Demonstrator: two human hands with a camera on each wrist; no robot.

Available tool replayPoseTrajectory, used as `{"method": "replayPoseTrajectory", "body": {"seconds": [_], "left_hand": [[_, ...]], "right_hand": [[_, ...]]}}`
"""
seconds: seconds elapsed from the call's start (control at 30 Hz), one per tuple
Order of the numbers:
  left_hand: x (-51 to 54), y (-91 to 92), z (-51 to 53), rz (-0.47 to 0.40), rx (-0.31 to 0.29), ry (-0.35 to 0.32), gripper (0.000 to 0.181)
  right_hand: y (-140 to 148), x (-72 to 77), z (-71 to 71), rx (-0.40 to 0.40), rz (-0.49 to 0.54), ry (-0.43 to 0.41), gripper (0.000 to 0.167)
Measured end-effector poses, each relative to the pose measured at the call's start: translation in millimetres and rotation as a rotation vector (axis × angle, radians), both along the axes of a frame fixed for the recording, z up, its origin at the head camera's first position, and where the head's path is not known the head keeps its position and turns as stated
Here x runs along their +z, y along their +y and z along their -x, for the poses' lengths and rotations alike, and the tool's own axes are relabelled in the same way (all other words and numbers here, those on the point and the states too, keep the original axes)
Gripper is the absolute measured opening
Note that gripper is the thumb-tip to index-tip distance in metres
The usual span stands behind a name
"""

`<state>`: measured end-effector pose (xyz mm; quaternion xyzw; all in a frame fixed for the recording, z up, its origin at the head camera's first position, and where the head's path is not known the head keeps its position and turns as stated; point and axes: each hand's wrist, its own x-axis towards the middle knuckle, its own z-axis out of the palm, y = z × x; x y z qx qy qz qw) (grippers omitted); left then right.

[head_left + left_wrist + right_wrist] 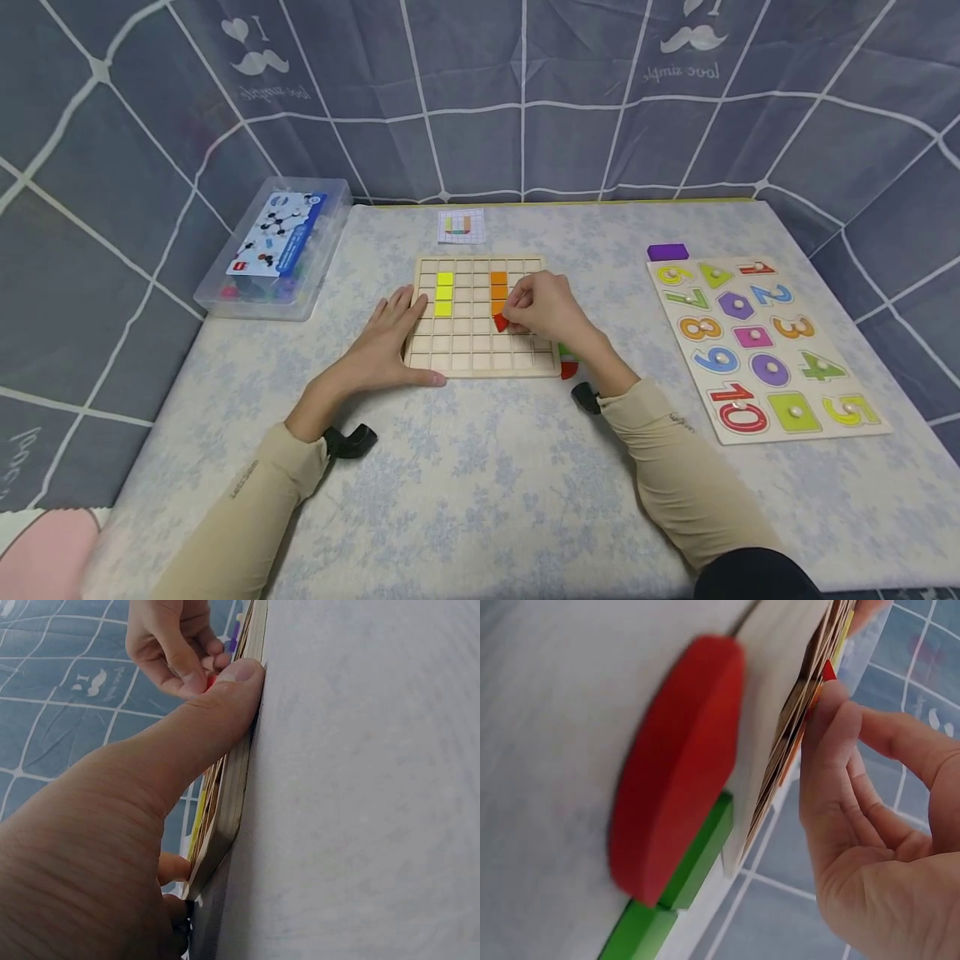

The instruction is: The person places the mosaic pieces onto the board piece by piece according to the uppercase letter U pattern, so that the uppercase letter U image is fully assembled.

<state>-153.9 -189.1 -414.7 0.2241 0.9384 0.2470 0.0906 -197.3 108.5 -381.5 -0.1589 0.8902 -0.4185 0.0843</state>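
Observation:
On a wooden grid board point(472, 363) lie a column of yellow squares point(444, 293) at left and a column of orange squares point(498, 286) right of centre. My right hand point(551, 308) pinches a red piece point(501, 322) at the lower end of the orange column; its tip also shows in the right wrist view point(829, 671). My left hand point(382, 346) rests at the board's left edge, fingers extended, the thumb at the front edge. Beside the board's right edge are a red rounded piece point(679, 765) and green pieces point(697, 851), partly under my right forearm in the head view.
A small pattern card point(461, 226) lies behind the board. At the back left stands a clear plastic case point(300, 292) with a blue label. On the right lie a number puzzle board point(720, 354) and a purple block point(667, 252).

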Motion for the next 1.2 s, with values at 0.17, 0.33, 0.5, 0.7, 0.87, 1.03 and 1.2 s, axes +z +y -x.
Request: {"method": "replayPoseTrajectory", "body": {"seconds": [0.17, 0.33, 0.5, 0.7, 0.87, 1.03, 1.2], "left_hand": [[0.6, 1.4, 0.2, 0.004, 0.004, -0.002, 0.134], [0.9, 1.6, 0.5, 0.006, -0.001, -0.002, 0.134], [1.0, 0.8, 0.6, 0.009, 0.000, 0.001, 0.133], [0.6, 1.1, 0.7, 0.005, 0.001, -0.004, 0.134], [0.4, 1.4, 0.4, 0.004, 0.005, 0.001, 0.134], [0.5, 2.1, 1.1, 0.006, 0.006, -0.002, 0.134], [0.6, 2.2, 1.3, 0.007, 0.007, -0.006, 0.135]], "right_hand": [[-2.7, -0.6, -1.7, 0.019, -0.019, 0.009, 0.008], [-2.4, -2.1, -2.5, 0.030, -0.032, 0.033, 0.010], [-1.4, -1.1, -3.2, 0.035, -0.059, 0.060, 0.011], [12.6, 6.4, -5.1, 0.021, -0.095, 0.085, 0.014], [39.0, 13.2, -9.1, 0.008, -0.129, 0.095, 0.011], [67.8, 15.8, -17.1, -0.006, -0.189, 0.078, 0.007], [88.8, 15.6, -26.7, 0.014, -0.235, 0.042, 0.011]]}}
